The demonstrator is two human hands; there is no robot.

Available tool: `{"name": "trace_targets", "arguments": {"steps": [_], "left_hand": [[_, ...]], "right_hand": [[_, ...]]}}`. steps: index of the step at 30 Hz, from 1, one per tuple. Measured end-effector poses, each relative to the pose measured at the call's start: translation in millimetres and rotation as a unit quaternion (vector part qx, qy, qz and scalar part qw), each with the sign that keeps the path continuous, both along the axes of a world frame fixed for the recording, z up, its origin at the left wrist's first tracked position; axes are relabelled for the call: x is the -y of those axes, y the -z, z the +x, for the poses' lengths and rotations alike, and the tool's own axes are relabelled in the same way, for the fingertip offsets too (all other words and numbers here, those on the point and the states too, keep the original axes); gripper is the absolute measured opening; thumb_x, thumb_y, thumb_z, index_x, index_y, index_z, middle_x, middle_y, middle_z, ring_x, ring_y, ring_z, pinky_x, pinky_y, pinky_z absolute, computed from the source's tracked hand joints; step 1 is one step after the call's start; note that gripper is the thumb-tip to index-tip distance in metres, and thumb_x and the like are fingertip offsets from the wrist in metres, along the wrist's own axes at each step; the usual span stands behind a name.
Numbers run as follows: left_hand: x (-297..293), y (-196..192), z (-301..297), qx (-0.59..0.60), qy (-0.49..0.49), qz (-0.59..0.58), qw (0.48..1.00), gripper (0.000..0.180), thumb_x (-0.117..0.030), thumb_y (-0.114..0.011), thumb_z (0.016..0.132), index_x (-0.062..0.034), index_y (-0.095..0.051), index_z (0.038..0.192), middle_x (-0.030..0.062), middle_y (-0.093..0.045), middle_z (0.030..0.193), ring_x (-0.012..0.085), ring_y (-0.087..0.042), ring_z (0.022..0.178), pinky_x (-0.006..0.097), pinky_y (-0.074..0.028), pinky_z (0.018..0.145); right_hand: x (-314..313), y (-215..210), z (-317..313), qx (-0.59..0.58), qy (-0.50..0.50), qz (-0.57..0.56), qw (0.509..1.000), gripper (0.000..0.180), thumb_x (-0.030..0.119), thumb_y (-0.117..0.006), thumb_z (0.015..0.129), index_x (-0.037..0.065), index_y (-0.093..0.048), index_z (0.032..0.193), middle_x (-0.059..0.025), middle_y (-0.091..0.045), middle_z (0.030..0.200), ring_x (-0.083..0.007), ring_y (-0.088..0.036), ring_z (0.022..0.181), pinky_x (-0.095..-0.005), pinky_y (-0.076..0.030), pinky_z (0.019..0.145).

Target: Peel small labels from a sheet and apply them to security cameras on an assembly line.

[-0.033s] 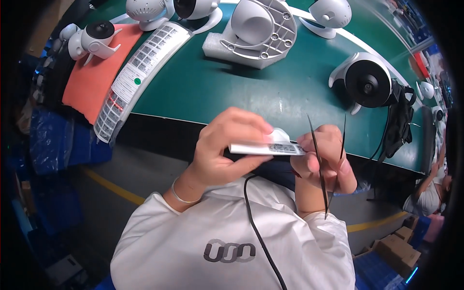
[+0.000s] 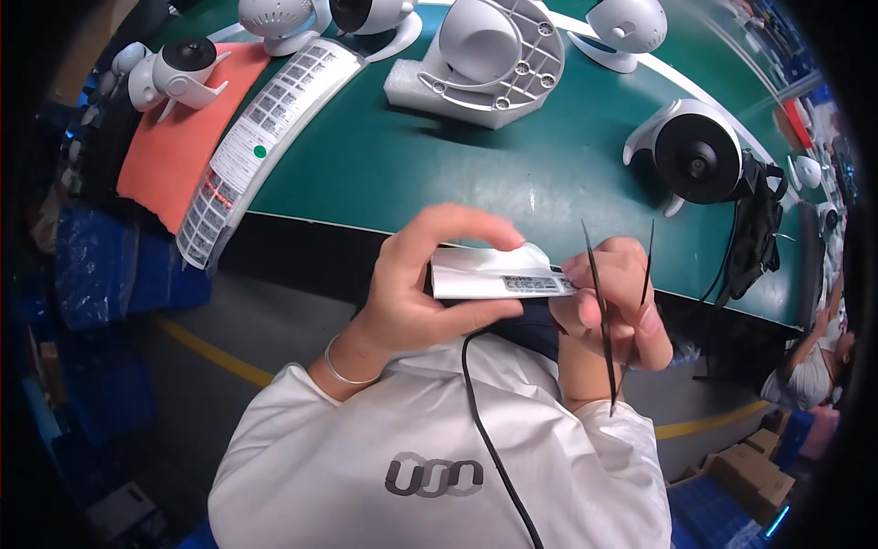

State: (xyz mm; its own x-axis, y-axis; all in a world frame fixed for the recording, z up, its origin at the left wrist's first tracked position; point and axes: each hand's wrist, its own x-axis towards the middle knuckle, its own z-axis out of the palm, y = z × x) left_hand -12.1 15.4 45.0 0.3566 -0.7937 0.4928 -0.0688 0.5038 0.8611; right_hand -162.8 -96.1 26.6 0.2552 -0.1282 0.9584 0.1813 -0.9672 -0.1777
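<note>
A white plastic part [image 2: 471, 277] with a small printed label is held level in front of my chest. My left hand [image 2: 402, 306] curves around its left half, thumb along the lower edge and a fingertip by the upper edge. At the other end my right hand [image 2: 625, 291] pinches the part with thumb and finger. That hand also keeps dark tweezers [image 2: 600, 316], tips up and spread apart, among its fingers. What lies under the right fingertips is hidden.
Beyond my hands, on the green table [image 2: 366, 165], stand a large upturned white housing [image 2: 480, 46] on a foam block and a white camera [image 2: 697, 160] with a black front. Left are a label sheet [image 2: 265, 137] and orange foam [image 2: 174, 151]. A black cord [image 2: 485, 425] hangs down my front.
The white part has tilted so that more of its broad face shows. My left fingers have spread slightly wider around it. The tweezers have barely shifted.
</note>
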Motion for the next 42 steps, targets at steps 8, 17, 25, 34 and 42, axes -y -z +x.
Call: {"name": "trace_targets", "arguments": {"steps": [8,17,25,34,42], "left_hand": [[0,6,12,0.112,-0.032,0.029,0.993,0.012,0.003,-0.078,0.074,0.0001,-0.073,0.085,0.0100,-0.073,0.086,0.0177,-0.071,0.079,0.026,-0.054,0.070],[0,13,21,0.040,-0.078,0.112,0.990,0.012,0.001,-0.075,0.078,-0.0008,-0.074,0.090,0.0087,-0.074,0.084,0.0132,-0.070,0.072,0.023,-0.052,0.063],[10,8,29,0.113,-0.103,0.106,0.983,0.018,0.013,-0.069,0.075,0.0058,-0.070,0.092,0.0155,-0.074,0.092,0.0193,-0.072,0.085,0.026,-0.056,0.075],[8,22,42,0.144,-0.125,0.133,0.973,0.040,0.006,-0.071,0.079,-0.0009,-0.064,0.118,0.0106,-0.074,0.098,0.0191,-0.072,0.088,0.027,-0.057,0.075],[-1,38,57,0.098,-0.055,0.203,0.973,0.044,-0.004,-0.075,0.079,-0.0015,-0.062,0.121,0.0110,-0.074,0.098,0.0163,-0.072,0.086,0.026,-0.056,0.076]], "right_hand": [[1,-11,20,0.014,0.004,0.111,0.994,0.047,0.014,-0.084,0.074,0.002,-0.058,0.112,-0.0097,-0.062,0.084,-0.0199,-0.059,0.070,-0.0315,-0.047,0.056],[0,-55,-3,-0.196,-0.052,0.197,0.959,0.030,0.000,-0.084,0.067,-0.002,-0.067,0.092,-0.0138,-0.070,0.085,-0.0271,-0.071,0.077,-0.0309,-0.056,0.067],[4,-56,12,-0.229,-0.017,0.137,0.964,0.030,0.000,-0.085,0.063,0.001,-0.068,0.088,-0.0106,-0.070,0.081,-0.0244,-0.070,0.072,-0.0295,-0.056,0.061],[14,-59,15,-0.195,0.023,0.113,0.974,0.027,-0.010,-0.078,0.065,0.000,-0.069,0.088,-0.0111,-0.071,0.081,-0.0241,-0.071,0.072,-0.0293,-0.056,0.062],[33,-26,55,-0.232,0.103,-0.006,0.967,0.037,0.004,-0.068,0.061,-0.003,-0.070,0.097,-0.0170,-0.070,0.092,-0.0242,-0.069,0.074,-0.0303,-0.056,0.064]]}}
